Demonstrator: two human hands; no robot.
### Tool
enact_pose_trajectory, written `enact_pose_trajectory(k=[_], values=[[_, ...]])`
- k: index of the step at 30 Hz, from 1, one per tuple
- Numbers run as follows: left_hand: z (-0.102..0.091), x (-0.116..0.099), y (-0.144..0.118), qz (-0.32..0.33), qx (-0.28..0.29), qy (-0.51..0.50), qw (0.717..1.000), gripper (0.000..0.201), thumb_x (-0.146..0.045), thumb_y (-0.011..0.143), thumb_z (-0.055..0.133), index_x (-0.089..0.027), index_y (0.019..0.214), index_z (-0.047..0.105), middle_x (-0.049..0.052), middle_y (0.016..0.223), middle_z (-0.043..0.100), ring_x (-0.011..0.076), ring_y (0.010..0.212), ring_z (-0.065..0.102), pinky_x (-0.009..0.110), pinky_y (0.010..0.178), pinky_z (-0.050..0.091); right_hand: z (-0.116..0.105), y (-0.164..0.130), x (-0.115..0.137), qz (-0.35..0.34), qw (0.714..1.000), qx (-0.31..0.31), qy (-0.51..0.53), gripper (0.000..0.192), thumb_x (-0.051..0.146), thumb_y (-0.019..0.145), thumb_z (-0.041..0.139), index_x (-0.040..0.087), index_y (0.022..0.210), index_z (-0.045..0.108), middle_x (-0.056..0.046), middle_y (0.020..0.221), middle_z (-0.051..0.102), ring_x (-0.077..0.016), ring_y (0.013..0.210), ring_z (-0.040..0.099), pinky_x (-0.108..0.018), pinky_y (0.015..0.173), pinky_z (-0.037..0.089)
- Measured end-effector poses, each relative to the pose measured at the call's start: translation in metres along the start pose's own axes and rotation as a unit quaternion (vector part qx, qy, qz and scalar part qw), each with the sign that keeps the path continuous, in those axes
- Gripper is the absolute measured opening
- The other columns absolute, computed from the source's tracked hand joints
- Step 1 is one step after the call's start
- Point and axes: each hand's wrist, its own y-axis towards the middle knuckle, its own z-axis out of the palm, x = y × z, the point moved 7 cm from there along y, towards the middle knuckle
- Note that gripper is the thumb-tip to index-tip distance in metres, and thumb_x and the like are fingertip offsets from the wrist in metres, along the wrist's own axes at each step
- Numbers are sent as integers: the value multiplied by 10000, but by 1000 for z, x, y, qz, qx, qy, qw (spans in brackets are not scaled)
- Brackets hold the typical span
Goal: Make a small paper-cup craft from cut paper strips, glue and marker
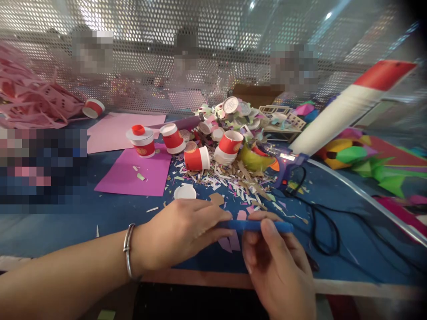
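A slim blue strip (251, 226), perhaps folded or rolled paper, lies level between my hands above the table's front edge. My left hand (188, 231), with a silver bangle at the wrist, pinches its left end. Thumb and fingers of my right hand (282, 258) close on the strip's right part. Just beyond are pink paper scraps (230, 242), a brown scrap (216, 198) and a white paper disc (185, 192). Red and white paper cups stand or lie farther back: one with a red-topped lid (144, 144), one on its side (196, 158) and several others.
A purple glue gun (288, 166) stands right of a heap of paper scraps (233, 171), its black cord (313, 222) looping over the blue table. Purple paper (140, 173) lies left. A white tube with a red end (353, 106) slants at right. Perforated metal (216, 26) rises behind.
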Motion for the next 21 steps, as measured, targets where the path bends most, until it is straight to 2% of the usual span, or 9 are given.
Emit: enact_pose_trajectory(k=[2, 4, 8, 12, 14, 17, 19, 21], values=[[1, -6, -2, 33, -8, 56, 998, 181, -239, 1002, 607, -98, 1095, 674, 55, 847, 734, 180, 700, 683, 282, 619, 516, 1, 0, -1, 7, 1000, 9, -2, 159, 391, 841, 804, 234, 867, 795, 37, 585, 616, -43, 402, 562, -95, 365, 457], [3, -9, -1, 32, 5, 58, 998, 176, -227, 1013, 582, -90, 1066, 679, 63, 849, 741, 190, 697, 692, 292, 606, 518, 1, -2, -2, 4, 1000, 11, -3, 159, 397, 855, 791, 237, 861, 795, 40, 575, 611, -40, 391, 561, -93, 361, 451], [7, -5, 5, -41, 74, -49, 995, 208, -243, 1024, 573, -86, 1019, 709, 40, 793, 735, 135, 614, 678, 232, 573, 507, 0, -8, -4, -10, 1000, 9, -5, 165, 393, 896, 748, 236, 866, 788, 39, 573, 605, -36, 388, 549, -94, 355, 430], [4, 6, 2, -137, 134, -171, 966, 270, -297, 1042, 541, -98, 972, 710, 2, 678, 679, 80, 509, 634, 159, 500, 477, -8, -6, 2, -27, 999, -25, -2, 179, 392, 919, 715, 229, 865, 766, 48, 559, 562, -36, 379, 514, -109, 354, 404], [-4, 19, -1, -213, 115, -231, 943, 308, -350, 1050, 517, -124, 944, 698, -22, 635, 651, 63, 469, 608, 133, 461, 464, -16, -2, 8, -45, 996, -70, 20, 200, 389, 918, 707, 218, 820, 745, 58, 550, 519, -30, 382, 480, -115, 368, 400], [-24, 40, -1, -282, 15, -265, 922, 327, -403, 1050, 499, -152, 1008, 704, -43, 612, 618, 48, 451, 545, 125, 439, 429, -20, 1, 13, -62, 993, -97, 2, 288, 399, 931, 673, 198, 727, 683, 51, 554, 489, -47, 413, 463, -144, 382, 388], [-27, 48, 3, -286, -11, -293, 912, 326, -419, 1040, 514, -163, 1087, 710, -53, 607, 578, 44, 466, 496, 129, 445, 397, -17, 1, 11, -58, 994, -76, -50, 361, 436, 951, 644, 195, 683, 623, 31, 584, 507, -73, 476, 494, -176, 428, 409], [-17, 51, 6, -289, 12, -332, 898, 309, -411, 1030, 539, -163, 1109, 706, -61, 610, 531, 46, 496, 455, 136, 463, 376, -9, 1, 4, -41, 993, -17, -108, 417, 483, 981, 593, 197, 678, 575, 22, 605, 497, -93, 523, 485, -207, 466, 404]])
